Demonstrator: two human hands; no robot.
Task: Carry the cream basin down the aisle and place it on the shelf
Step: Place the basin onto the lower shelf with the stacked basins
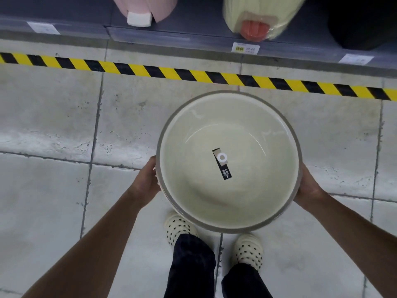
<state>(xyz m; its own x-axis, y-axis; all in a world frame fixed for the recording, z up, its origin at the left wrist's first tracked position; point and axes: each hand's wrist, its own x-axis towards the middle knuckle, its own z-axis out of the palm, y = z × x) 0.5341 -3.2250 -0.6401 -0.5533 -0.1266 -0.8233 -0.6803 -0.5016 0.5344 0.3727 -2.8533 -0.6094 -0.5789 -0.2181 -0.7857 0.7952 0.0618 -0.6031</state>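
Cream basin [228,162] held between left grip [148,181] and right grip [307,188]

Single view, from a wide-angle camera worn on the head, looking steeply down and slightly forward. Nearest, at centre, lies the basin [228,162]; below it the floor [53,179]; the shelf [193,37] edge (probably the lowest tier) crosses the top, somewhat blurred.

On the shelf's front edge a price tag [245,49] carried a yellow block with two Chinese characters and the figures 39.00. The two white tags [43,28] along that edge were too blurred to read. A black label [223,166] inside the cream basin [227,196] bore small white characters I couldn't make out.
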